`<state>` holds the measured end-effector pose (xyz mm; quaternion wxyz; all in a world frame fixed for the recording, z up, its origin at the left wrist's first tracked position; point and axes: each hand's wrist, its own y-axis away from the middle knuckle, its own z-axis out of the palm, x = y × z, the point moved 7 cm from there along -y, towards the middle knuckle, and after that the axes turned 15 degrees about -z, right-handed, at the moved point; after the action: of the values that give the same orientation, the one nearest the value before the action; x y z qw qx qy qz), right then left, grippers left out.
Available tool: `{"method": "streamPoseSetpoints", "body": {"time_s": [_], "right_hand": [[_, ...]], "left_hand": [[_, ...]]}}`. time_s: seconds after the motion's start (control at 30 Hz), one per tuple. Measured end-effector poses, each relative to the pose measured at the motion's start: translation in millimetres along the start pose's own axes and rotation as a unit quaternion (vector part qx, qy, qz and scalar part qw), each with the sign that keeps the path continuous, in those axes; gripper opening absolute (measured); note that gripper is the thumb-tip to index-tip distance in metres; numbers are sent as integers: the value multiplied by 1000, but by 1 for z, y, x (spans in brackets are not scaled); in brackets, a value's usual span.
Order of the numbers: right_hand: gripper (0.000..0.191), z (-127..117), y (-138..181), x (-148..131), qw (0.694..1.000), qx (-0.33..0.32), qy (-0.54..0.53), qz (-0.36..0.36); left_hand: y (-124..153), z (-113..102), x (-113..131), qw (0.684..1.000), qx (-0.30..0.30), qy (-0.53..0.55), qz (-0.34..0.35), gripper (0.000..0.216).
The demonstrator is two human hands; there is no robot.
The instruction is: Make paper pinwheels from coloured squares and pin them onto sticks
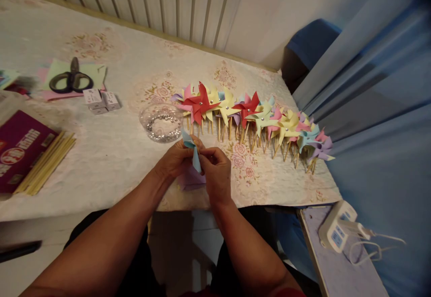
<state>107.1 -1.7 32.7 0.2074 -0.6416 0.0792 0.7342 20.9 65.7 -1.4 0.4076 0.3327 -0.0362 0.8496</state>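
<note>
A light blue paper pinwheel [196, 160], partly folded, is held between my two hands above the table's near edge. My left hand [178, 157] is closed on its left side, with the thumb and fingers pinching the paper. On the other side, my right hand [217, 167] pinches it near the middle; its fingertips are partly hidden. Purple paper [192, 180] lies on the cloth beneath my hands. Just beyond them sits a clear round dish [161, 137] with small shiny silver pins in it. Finished pinwheels [247, 111] on wooden sticks lie in a long row to the right.
At left, scissors [71, 81] rest on coloured paper sheets [97, 70] beside small white boxes [101, 101]. Wooden sticks [47, 164] lie by a purple package [22, 149]. A power strip [337, 226] with a cable stands on a side table, near blue curtains [380, 153].
</note>
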Motion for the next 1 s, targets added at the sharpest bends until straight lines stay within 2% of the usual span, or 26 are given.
{"method": "streamPoseSetpoints", "body": {"time_s": [0.33,0.6,0.87,1.0], "right_hand": [[10,-1,-1,5,1000,-3,11,6],[12,-9,-9,7,999,-34,3,13],[17,-23,-12,21,991,-87,61,77],[17,-27,-13,30,983,-123,96,91]], "left_hand": [[1,2,1,1000,6,-14,3,27],[3,6,5,1000,6,-21,15,33],[3,-11,20,991,116,2,63,34],[4,-12,22,988,137,6,73,32]]}}
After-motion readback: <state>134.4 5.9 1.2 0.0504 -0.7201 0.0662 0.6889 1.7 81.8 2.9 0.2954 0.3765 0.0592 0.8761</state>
